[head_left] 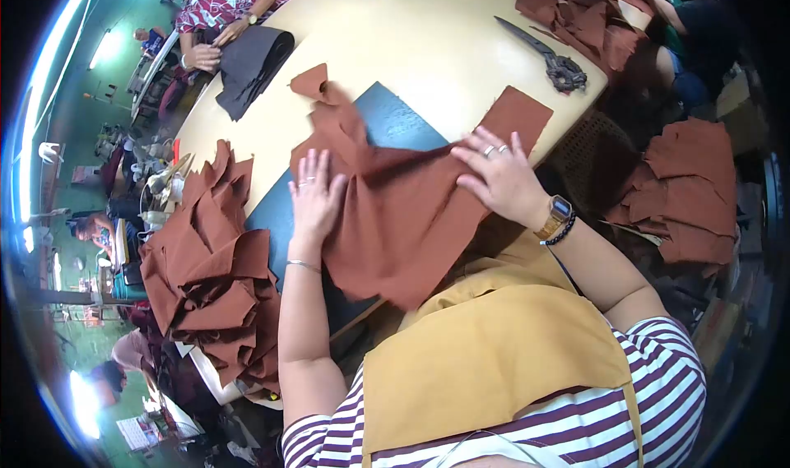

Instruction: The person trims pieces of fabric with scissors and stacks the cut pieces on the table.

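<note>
A reddish-brown piece of cloth (pixel 399 213) lies creased in front of me, its near edge hanging toward my apron. Beneath it is a blue board (pixel 395 122) on the pale table. My left hand (pixel 317 201) rests flat on the cloth's left side, fingers stretched out. At the upper right edge of the cloth, my right hand (pixel 500 176) lies with its fingers spread, touching the fabric. Just beyond that hand is a smaller flat brown cloth piece (pixel 527 118).
Large dark scissors (pixel 547 57) lie on the table (pixel 436 24) at far right. Piles of brown cloth sit left (pixel 214 262), at the far right corner (pixel 584 16) and off the table at right (pixel 691 192). Across the table, a person (pixel 230 7) handles dark folded fabric (pixel 255 65).
</note>
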A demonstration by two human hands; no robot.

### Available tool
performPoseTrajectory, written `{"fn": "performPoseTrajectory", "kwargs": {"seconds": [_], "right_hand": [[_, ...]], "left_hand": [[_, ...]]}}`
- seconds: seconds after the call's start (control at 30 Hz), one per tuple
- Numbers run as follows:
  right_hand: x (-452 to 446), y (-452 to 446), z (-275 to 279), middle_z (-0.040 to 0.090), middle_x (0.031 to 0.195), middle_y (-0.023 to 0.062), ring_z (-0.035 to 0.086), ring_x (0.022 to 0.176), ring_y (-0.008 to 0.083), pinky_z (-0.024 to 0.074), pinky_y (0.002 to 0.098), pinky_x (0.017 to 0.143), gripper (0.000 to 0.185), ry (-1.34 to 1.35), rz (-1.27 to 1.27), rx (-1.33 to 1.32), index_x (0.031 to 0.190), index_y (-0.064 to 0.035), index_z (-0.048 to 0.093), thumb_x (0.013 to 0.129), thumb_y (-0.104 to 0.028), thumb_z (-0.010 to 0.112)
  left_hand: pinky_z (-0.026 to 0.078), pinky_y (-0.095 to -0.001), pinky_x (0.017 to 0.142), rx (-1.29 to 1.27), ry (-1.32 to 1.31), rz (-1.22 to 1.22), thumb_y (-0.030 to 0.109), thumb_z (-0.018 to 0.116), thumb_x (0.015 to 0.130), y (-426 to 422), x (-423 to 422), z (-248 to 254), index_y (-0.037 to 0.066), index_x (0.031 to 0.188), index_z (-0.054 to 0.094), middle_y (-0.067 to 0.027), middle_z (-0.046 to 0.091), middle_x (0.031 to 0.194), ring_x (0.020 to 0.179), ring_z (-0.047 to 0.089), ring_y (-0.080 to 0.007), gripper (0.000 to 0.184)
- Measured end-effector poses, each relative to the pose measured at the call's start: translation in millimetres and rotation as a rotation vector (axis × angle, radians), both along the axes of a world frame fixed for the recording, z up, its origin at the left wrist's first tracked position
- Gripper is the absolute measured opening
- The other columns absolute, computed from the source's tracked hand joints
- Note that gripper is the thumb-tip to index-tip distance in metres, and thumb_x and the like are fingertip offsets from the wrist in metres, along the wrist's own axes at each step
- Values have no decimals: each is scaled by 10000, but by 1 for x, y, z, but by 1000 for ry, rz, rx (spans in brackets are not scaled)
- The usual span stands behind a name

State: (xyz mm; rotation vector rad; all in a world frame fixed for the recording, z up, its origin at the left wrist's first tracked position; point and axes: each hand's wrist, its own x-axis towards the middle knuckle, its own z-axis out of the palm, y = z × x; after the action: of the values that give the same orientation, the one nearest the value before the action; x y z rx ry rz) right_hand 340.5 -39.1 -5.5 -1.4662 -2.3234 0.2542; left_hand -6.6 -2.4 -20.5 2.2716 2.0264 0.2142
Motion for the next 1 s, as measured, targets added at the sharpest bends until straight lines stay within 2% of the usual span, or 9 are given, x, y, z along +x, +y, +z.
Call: {"fn": "performPoseTrajectory", "kwargs": {"seconds": [0.1, 0.27, 0.43, 0.5, 0.6, 0.67, 0.77, 0.87, 1.0], "right_hand": [[19, 8, 5, 445, 1392, 95, 360, 1337, 289, 275, 641, 1045, 420, -35, -135, 92, 1257, -129, 544, 889, -324, 590], [20, -3, 17, 475, 1364, 126, 400, 1310, 328, 254, 644, 1050, 518, 112, 161, 22, 1238, -106, 547, 845, -432, 639], [17, -12, 5, 498, 1291, 100, 437, 1252, 318, 196, 638, 1084, 709, 78, 295, 0, 1255, -129, 541, 689, -501, 750], [16, -17, 1, 521, 1208, 78, 479, 1183, 298, 169, 629, 1101, 739, 90, 287, 26, 1269, -143, 534, 650, -456, 787], [22, -25, -17, 540, 962, -3, 543, 984, 240, 122, 566, 1144, 470, 87, 360, 167, 1127, -171, 633, 669, -122, 727], [27, -28, -16, 577, 874, -27, 585, 911, 221, 91, 516, 1162, 408, 283, 381, 157, 977, -166, 680, 660, 74, 590], [41, -21, 8, 618, 893, 9, 607, 914, 218, 57, 508, 1163, 403, 437, 252, 91, 954, -137, 665, 651, 102, 546], [65, -6, 62, 662, 953, 87, 649, 929, 247, 350, 501, 1058, 210, 577, 260, 335, 961, -51, 646, 806, 29, 529], [68, 54, 152, 657, 982, 180, 641, 934, 293, 481, 370, 875, 194, 387, 265, 781, 1018, -2, 630, 874, -114, 563]], "left_hand": [[130, -627, 1094, 21, 27, 309, 518, 411, 943, -6, -9, 1, 171, 1474, 286, -99, 199, 1554, 1437, 156, -296, 647], [114, -665, 1068, 2, 10, 538, 513, 385, 958, -75, -17, 6, 143, 1494, 218, -175, 148, 1553, 1434, 118, -364, 672], [157, -662, 1057, -173, -89, -59, 596, 769, 566, -172, 18, 49, 135, 1435, 365, -194, 191, 1536, 1411, 167, -410, 1063], [188, -625, 1069, -145, -3, -42, 444, 780, 629, -194, 31, 48, 177, 1344, 504, -164, 332, 1483, 1381, 293, -343, 812], [261, -519, 1080, 130, 45, -140, 130, 680, 732, -215, 24, 30, 156, 1100, 657, -87, 614, 1214, 1210, 533, -244, 370], [332, -472, 1028, 258, -289, -84, 118, 666, 741, -216, 18, 30, 105, 1022, 647, -85, 651, 1105, 1102, 589, -238, 282], [416, -444, 931, 530, -558, -5, 123, 632, 769, -223, 5, 41, 51, 964, 621, -104, 648, 1000, 959, 619, -271, 208], [430, -433, 913, 758, -661, 88, 126, 615, 801, -199, -17, 79, 25, 983, 618, -126, 649, 992, 950, 618, -283, 208], [450, -418, 889, 868, -820, 86, 129, 593, 843, -115, -44, 144, -9, 1009, 615, -156, 650, 982, 937, 617, -298, 217]]}}
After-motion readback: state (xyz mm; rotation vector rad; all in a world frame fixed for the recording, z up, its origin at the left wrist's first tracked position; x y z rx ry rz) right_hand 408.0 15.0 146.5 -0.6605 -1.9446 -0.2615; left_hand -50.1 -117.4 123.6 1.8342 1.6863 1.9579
